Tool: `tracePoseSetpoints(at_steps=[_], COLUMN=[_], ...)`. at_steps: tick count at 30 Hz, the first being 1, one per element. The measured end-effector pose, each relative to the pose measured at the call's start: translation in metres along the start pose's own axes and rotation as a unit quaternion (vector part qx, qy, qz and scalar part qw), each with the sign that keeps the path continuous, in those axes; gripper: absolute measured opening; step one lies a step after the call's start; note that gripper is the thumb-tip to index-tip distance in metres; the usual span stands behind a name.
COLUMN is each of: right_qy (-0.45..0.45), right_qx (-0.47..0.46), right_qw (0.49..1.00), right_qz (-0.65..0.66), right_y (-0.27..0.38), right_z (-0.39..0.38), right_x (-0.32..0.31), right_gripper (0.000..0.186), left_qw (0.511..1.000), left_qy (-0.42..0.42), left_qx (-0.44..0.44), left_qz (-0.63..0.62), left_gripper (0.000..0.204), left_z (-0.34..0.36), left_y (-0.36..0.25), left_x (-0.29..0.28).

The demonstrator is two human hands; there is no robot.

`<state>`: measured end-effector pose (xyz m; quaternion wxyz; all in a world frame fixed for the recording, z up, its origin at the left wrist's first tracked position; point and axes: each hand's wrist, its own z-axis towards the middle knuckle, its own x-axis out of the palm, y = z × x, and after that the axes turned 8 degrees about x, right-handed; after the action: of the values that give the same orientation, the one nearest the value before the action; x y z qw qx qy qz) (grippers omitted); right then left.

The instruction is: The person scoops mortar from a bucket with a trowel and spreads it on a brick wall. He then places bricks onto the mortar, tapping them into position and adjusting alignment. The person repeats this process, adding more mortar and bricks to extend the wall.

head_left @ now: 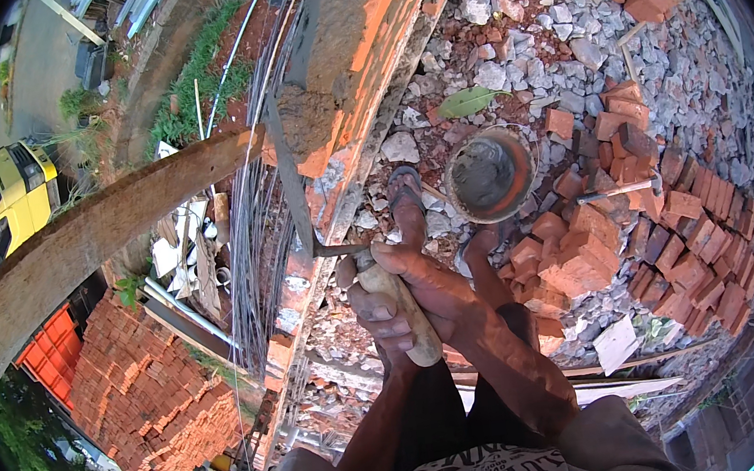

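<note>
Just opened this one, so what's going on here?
A person is holding a trowel by its wooden handle, with the left hand and right hand both around it. The blade reaches out to the brick wall, beside a lump of mortar; whether they touch is hard to tell. A bucket with grey mortar inside stands on the rubble near the feet, and a hammer lies on loose bricks.

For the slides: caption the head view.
Left hand and right hand on a trowel beside a brick wall, mortar bucket nearby.
</note>
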<state>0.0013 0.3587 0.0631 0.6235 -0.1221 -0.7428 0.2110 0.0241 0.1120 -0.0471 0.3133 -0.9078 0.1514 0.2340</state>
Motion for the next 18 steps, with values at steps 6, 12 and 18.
tracePoseSetpoints(at_steps=[6,12,18], right_qy=[-0.335,-0.692,-0.7], right_qx=[-0.167,-0.049,0.09], right_qw=[0.786,0.242,0.15], right_qz=[-0.492,-0.678,-0.692], right_y=[-0.002,0.057,0.13], right_z=[-0.094,-0.176,-0.15], right_x=[-0.046,-0.172,-0.282], right_gripper=[0.035,0.031,0.015], left_qw=[0.993,0.975,0.979], left_qy=[0.028,0.042,0.053], left_qx=[-0.093,-0.152,-0.126], left_qz=[0.075,0.155,0.149], left_gripper=[0.051,0.053,0.052], left_z=[0.0,0.011,0.008], left_y=[-0.021,-0.034,-0.021], left_x=[-0.013,-0.015,-0.007])
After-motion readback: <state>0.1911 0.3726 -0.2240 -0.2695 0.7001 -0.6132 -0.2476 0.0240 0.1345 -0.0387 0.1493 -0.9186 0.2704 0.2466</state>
